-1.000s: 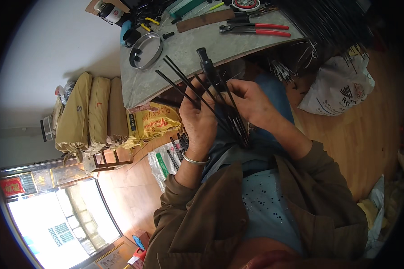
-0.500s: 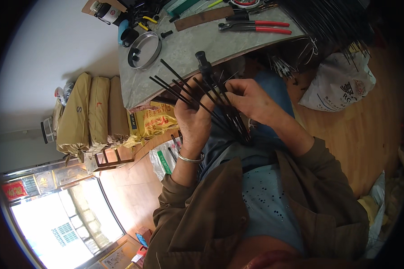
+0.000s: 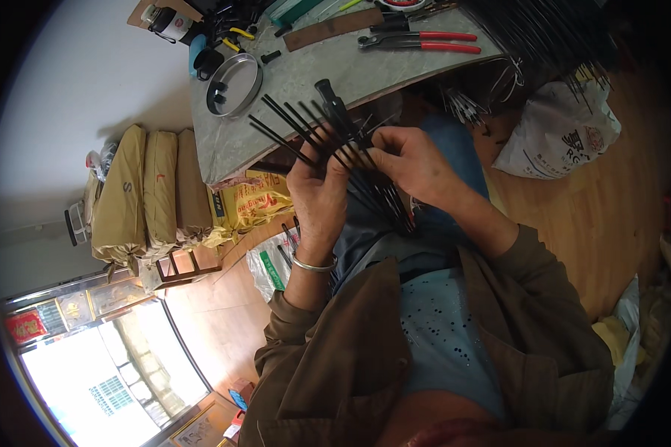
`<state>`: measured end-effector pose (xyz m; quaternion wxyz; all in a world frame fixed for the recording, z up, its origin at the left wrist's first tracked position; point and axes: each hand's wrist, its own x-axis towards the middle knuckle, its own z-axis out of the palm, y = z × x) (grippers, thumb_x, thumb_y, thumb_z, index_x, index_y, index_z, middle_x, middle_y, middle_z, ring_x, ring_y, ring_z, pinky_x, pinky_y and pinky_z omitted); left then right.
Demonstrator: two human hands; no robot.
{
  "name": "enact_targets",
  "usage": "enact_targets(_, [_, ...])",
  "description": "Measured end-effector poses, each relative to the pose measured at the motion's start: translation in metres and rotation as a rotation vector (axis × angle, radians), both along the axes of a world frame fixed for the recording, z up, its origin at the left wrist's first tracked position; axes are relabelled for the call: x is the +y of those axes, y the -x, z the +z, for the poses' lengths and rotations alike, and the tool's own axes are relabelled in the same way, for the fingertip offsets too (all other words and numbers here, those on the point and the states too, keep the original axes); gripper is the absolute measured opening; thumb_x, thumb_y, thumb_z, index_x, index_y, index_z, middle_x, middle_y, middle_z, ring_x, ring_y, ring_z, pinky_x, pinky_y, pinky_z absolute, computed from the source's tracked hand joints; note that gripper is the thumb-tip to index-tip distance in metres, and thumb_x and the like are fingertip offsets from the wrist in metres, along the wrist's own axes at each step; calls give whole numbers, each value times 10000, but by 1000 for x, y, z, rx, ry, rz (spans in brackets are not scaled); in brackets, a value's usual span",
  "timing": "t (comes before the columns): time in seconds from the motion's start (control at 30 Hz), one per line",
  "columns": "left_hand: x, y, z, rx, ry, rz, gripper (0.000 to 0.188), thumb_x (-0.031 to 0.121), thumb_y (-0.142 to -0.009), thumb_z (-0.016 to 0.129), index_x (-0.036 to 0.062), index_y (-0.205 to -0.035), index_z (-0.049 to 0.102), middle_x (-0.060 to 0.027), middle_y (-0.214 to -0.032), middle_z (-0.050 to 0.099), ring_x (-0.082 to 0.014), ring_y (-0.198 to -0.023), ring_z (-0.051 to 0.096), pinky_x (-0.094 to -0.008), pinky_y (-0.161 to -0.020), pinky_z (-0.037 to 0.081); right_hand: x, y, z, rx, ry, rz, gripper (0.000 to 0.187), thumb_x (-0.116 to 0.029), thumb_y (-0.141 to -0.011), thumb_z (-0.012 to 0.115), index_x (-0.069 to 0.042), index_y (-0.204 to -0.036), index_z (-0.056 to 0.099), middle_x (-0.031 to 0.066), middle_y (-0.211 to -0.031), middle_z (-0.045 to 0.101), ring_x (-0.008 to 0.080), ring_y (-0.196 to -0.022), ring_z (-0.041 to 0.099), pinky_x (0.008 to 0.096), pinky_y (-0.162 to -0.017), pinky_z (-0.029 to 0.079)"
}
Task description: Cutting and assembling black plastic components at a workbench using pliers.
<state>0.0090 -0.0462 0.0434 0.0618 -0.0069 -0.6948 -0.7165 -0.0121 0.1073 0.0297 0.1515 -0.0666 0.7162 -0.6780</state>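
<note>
Several thin black rods, fanned, gripped in left hand above the lap. Black-handled tool among them, apparently a handle. Right hand pinching the rods' middle. Grey worktable beyond; red-handled pincers on it.

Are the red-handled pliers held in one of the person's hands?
No, the red-handled pliers lie on the grey table, while both hands hold thin black rods.

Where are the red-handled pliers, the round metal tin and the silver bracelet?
red-handled pliers [image 3: 443,42]: head view, on the red handles.
round metal tin [image 3: 235,73]: head view, on its rim.
silver bracelet [image 3: 311,264]: head view, on the band.
</note>
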Motion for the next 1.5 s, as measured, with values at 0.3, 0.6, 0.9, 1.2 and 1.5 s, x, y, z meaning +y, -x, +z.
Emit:
enact_targets(0.3, [1, 3, 3, -3, -35, 8, 293, 18, -861, 618, -45, -1141, 558, -58, -1029, 619, -103, -939, 566, -231, -825, 458, -9, -7, -5, 93, 93, -51, 194, -127, -882, 616, -34, -727, 547, -76, -659, 472, 0, -616, 412, 195, -506, 347])
enact_targets(0.6, [-1, 8, -7, 56, -152, -1, 287, 80, -870, 630, -36, -1127, 574, -56, -994, 634, -104, -900, 575, -241, -813, 458, -1, 6, -12, -144, 313, 102, 162, -112, -892, 594, -19, -761, 577, -79, -666, 489, -3, -627, 427, 190, -515, 356])
enact_targets(0.9, [1, 8, -9, 60, -125, 47, 279, 113, -876, 638, -33, -1107, 581, -54, -991, 638, -106, -875, 585, -237, -807, 460, -3, -5, -2, 246, 15, -72, 154, -122, -891, 583, 9, -811, 587, -21, -627, 501, 21, -606, 431, 234, -513, 376])
enact_targets(1.2, [3, 7, -13, 99, -250, 12, 266, 86, -882, 622, -28, -1120, 584, -56, -1004, 640, -106, -888, 586, -239, -814, 464, -4, -2, -10, 228, 86, -27, 127, -111, -885, 588, 10, -851, 607, -42, -670, 524, 18, -634, 440, 228, -535, 384])
enact_targets(1.5, [9, 2, -16, 72, -257, 55, 273, 75, -906, 584, -40, -1153, 568, -56, -1018, 636, -102, -890, 583, -227, -807, 463, -7, 9, -20, -10, 281, 87, 192, -187, -875, 631, -7, -808, 633, -48, -665, 555, 25, -627, 441, 220, -548, 385])
